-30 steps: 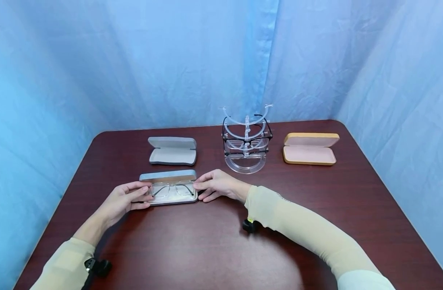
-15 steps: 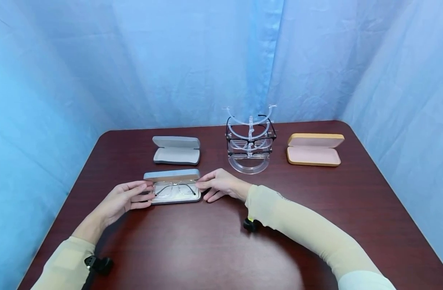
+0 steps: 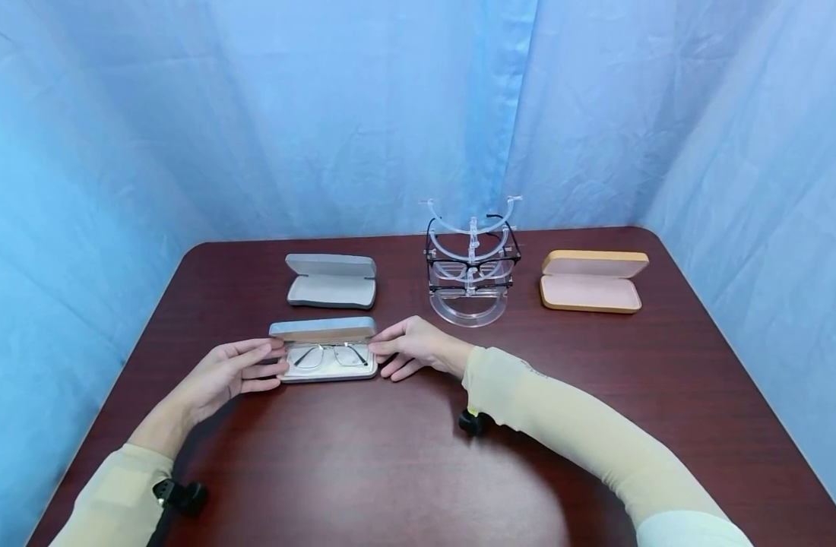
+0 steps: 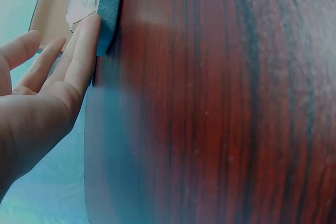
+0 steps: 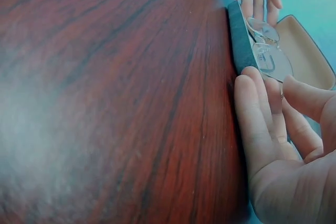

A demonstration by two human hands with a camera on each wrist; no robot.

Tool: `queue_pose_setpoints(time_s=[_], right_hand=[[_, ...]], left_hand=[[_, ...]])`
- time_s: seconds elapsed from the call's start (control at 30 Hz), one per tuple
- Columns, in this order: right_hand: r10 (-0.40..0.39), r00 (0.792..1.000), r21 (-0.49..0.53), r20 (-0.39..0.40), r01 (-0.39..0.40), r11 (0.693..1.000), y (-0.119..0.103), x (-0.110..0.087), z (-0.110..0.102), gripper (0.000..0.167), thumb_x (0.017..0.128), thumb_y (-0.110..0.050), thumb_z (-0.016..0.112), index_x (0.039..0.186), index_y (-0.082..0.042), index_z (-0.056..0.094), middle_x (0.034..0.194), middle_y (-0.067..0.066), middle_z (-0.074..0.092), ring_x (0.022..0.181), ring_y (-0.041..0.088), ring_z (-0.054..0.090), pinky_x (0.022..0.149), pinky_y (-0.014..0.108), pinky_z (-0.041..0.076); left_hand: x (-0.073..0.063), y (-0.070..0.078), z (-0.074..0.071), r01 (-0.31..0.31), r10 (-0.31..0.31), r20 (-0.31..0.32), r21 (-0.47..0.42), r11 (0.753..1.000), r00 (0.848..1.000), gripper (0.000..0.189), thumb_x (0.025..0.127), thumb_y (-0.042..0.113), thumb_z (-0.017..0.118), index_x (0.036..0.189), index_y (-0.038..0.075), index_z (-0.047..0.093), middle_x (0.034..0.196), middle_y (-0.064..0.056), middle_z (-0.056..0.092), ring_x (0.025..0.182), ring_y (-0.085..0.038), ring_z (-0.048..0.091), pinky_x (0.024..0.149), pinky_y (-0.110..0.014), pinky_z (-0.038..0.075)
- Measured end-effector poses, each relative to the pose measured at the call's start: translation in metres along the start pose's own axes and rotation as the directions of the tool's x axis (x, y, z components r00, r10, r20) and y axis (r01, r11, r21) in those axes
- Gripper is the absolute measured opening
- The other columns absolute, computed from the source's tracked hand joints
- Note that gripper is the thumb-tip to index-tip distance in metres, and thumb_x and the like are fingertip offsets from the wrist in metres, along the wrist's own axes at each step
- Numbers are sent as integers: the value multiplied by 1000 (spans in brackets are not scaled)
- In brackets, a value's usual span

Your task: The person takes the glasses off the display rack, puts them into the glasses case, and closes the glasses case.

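On the counter (image 3: 404,456), glasses (image 3: 330,348) in a case (image 3: 322,330).
Left fingers (image 4: 84,51) loosely spread, holding nothing; whether my right fingers (image 5: 252,114) pinch, I can't tell.

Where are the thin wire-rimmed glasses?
In the head view, the glasses are left of centre, between the left hand and right hand, over the base of the nearer open grey glasses case.

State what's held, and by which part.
Cannot tell whether the right hand pinches the glasses by the end beside it; the left hand pinches nothing.
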State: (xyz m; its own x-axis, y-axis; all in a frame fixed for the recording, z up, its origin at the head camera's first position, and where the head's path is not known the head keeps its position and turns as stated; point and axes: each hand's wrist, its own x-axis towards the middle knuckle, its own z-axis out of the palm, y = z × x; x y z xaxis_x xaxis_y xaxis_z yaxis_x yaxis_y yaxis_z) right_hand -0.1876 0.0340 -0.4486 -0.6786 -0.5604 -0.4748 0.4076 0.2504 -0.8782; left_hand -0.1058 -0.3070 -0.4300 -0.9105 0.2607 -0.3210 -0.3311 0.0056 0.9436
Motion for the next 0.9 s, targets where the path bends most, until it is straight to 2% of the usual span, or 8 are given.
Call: queue_pose_setpoints(time_s=[0.23,0.43,0.6,0.73,0.9], right_hand=[[-8,1000,17,-8,8,1000,-3,-5,-1,28,94,-17,75,119,-4,72,93,14,73,74,25,74,67,45,63],[1,1000,52,-30,1,999,-5,-7,-7,22,94,-19,75,107,-5,66,94,16,71,74,27,74,66,46,63],[6,999,58,-33,-4,998,-7,-9,-14,23,96,-19,72,112,-4,64,96,15,71,75,27,73,69,45,63],[-7,999,85,-31,10,996,-10,-11,-19,29,97,-21,72,119,-4,63,105,17,70,85,29,74,73,46,62],[-19,1000,105,-5,19,994,-15,-11,-22,45,98,-27,71,134,-4,57,123,18,66,101,34,71,80,48,61]], left_hand=[[2,1,-1,-8,8,9,1,1000,1000,59,105,20,60,149,-12,37,138,-13,61,112,-27,69,90,-46,56],[0,2,-2,-11,11,0,8,1000,1000,58,105,19,60,149,-12,39,134,-10,64,112,-27,69,89,-45,57],[1,5,-2,0,1,-22,49,999,1000,57,105,22,60,148,-10,41,135,-10,63,112,-26,69,89,-44,57],[1,8,-4,26,-19,-65,112,993,998,59,103,29,62,146,-7,44,133,-10,61,109,-22,69,89,-43,58],[0,13,-7,78,-65,-100,131,988,993,67,104,40,58,152,-1,33,142,-19,49,110,-17,64,90,-44,58]])
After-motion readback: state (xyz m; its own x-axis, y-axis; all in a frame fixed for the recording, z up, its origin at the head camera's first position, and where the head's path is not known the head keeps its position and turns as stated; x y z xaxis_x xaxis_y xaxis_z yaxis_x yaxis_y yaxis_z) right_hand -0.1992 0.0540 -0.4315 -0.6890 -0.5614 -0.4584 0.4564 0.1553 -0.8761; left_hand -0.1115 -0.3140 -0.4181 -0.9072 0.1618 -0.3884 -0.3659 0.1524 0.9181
